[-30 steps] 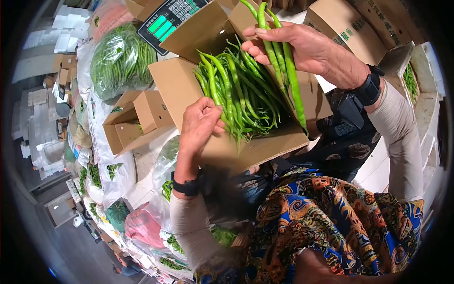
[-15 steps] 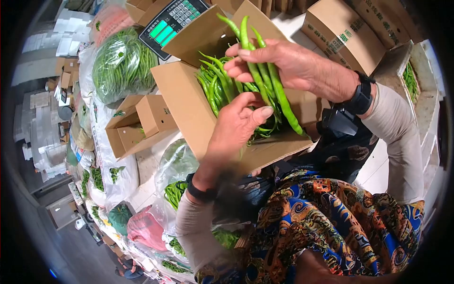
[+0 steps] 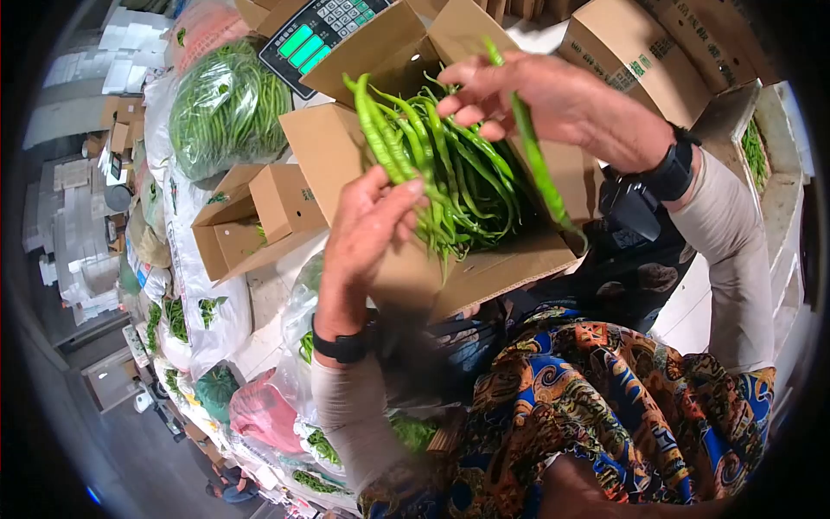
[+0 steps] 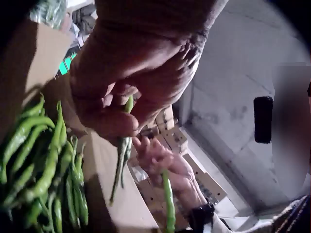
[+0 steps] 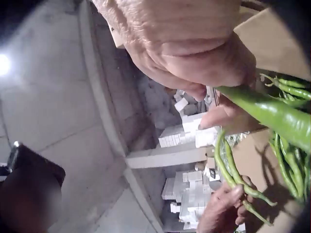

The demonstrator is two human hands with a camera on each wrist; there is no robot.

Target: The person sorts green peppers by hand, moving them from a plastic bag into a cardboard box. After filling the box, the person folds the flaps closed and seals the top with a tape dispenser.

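Observation:
An open cardboard box (image 3: 325, 164) holds a heap of long green chillies (image 3: 471, 186). At its left side the left hand (image 3: 363, 223) pinches chillies (image 3: 373, 130) between thumb and fingers, their upper ends leaning over the heap; the left wrist view shows them (image 4: 120, 160) below the fingertips. Above the box's right part, the right hand (image 3: 553, 99) holds one long chilli (image 3: 538, 164), which hangs down past the palm. In the right wrist view this chilli (image 5: 272, 114) comes out beneath the right hand (image 5: 194, 53), with the left hand (image 5: 223, 208) beyond.
A scale with a lit green display (image 3: 304, 50) stands behind the box. To the left are a clear bag of chillies (image 3: 226, 112) and a smaller open carton (image 3: 251, 221). Closed cartons (image 3: 635, 60) stand at the back right, and a pink bag (image 3: 264, 415) lies lower left.
The left hand moved right to the right hand's chillies, then back left, and now holds chillies. The right hand went from several chillies to one.

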